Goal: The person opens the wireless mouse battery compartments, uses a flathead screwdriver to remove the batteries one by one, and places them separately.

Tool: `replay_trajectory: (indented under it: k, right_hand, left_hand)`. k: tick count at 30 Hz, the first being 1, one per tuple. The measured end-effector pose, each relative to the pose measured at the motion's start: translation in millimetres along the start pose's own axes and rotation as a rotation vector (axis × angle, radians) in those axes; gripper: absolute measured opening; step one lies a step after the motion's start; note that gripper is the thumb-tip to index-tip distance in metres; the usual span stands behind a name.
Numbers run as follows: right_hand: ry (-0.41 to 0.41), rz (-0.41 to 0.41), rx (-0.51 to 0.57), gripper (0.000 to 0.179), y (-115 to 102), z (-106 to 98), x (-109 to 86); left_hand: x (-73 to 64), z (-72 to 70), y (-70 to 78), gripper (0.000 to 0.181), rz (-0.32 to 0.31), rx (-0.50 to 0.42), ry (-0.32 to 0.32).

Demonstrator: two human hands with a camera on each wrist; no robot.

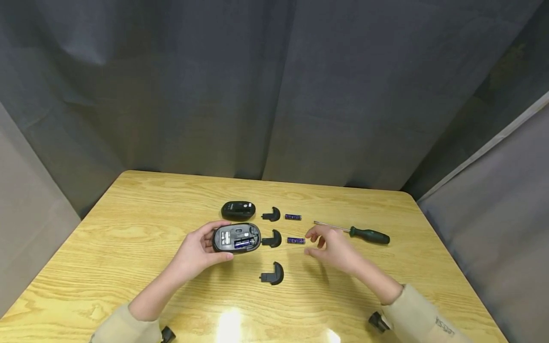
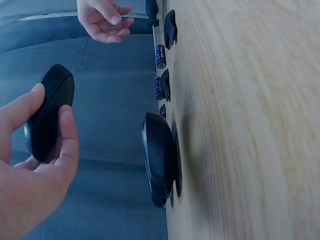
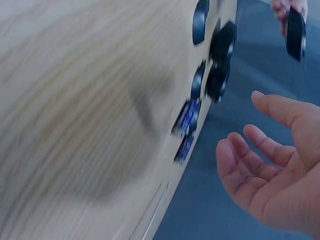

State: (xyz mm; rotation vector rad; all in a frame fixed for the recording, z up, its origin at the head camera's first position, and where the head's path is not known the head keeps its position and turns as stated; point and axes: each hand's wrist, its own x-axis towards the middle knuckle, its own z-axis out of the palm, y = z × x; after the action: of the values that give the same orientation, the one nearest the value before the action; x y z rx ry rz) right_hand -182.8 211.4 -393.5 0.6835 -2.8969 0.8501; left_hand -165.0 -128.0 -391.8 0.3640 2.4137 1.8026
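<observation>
My left hand (image 1: 195,252) grips a black computer mouse (image 1: 224,240) above the table, thumb on the near side and fingers on the far side. Its underside faces up with the battery bay uncovered, and a purple battery (image 1: 244,243) lies in it. In the left wrist view the same mouse (image 2: 52,107) is seen edge-on. My right hand (image 1: 336,252) hovers with fingers loosely bent and nothing between them. Just left of its fingertips, a second purple battery (image 1: 296,240) lies on the table. Black battery covers (image 1: 279,273) form a column between the mice and the loose batteries.
Another black mouse (image 1: 238,209) lies behind the held one. Farther back lies one more purple battery (image 1: 293,217) beside a cover (image 1: 272,214). A green-handled screwdriver (image 1: 370,236) lies to the right, its shaft partly behind my right hand. Dark curtains hang beyond the wooden table (image 1: 163,195).
</observation>
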Motion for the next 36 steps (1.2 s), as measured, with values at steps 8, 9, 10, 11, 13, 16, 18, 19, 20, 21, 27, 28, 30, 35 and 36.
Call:
replay_trajectory:
  k: [8,9,10,11,13,16,18,19,20,21,27,28,30,35,36]
  right_hand:
    - [0.081,0.008,-0.103,0.031,33,-20,-9.4]
    - [0.083,0.016,-0.105,0.033,38,-23,-10.4]
    - [0.083,0.016,-0.109,0.034,43,-25,-11.5]
    - [0.083,0.019,-0.116,0.036,48,-28,-12.5]
    - [0.082,0.034,-0.135,0.039,58,-32,-14.2]
    - [0.090,0.052,-0.158,0.043,73,-36,-16.6]
    - [0.094,0.073,-0.163,0.045,82,-38,-17.7]
    - [0.095,0.079,-0.160,0.046,86,-38,-18.2]
    - [0.092,0.088,-0.151,0.047,91,-39,-18.6]
    - [0.090,0.093,-0.145,0.048,95,-39,-19.0]
    - [0.081,0.095,-0.168,0.049,120,-37,-20.3]
    - [0.083,0.089,-0.177,0.049,123,-37,-20.4]
    - [0.085,0.072,-0.193,0.050,129,-37,-20.6]
    - [0.069,0.074,-0.235,0.051,141,-37,-20.3]
    - [0.065,0.079,-0.243,0.050,144,-36,-19.9]
  left_hand:
    - [-1.1,-0.5,-1.1,0.076,0.002,-0.010,0.000]
    - [-1.2,-0.4,-1.0,0.076,0.003,-0.008,0.000]
    - [-1.4,-0.4,-0.8,0.075,0.004,-0.008,0.000]
    - [-1.6,-0.4,-0.5,0.075,0.004,-0.006,0.000]
    - [-1.9,-0.4,0.3,0.075,0.006,-0.004,0.001]
    - [-2.5,-0.5,1.0,0.075,0.004,0.001,0.003]
    - [-2.5,-0.5,0.7,0.075,0.003,0.007,0.004]
    - [-2.6,-0.5,0.5,0.075,0.003,0.009,0.004]
    - [-2.6,-0.6,0.2,0.075,0.003,0.011,0.004]
    - [-2.7,-0.6,-0.1,0.075,0.004,0.015,0.004]
    - [-2.1,-1.0,-1.4,0.075,-0.013,0.028,0.019]
    - [-2.0,-1.2,-1.6,0.075,-0.017,0.031,0.021]
    - [-1.7,-1.2,-1.6,0.075,-0.023,0.035,0.024]
    - [-2.1,-0.9,-0.3,0.074,-0.018,0.034,0.020]
    - [-2.2,-0.8,0.2,0.074,-0.018,0.031,0.019]
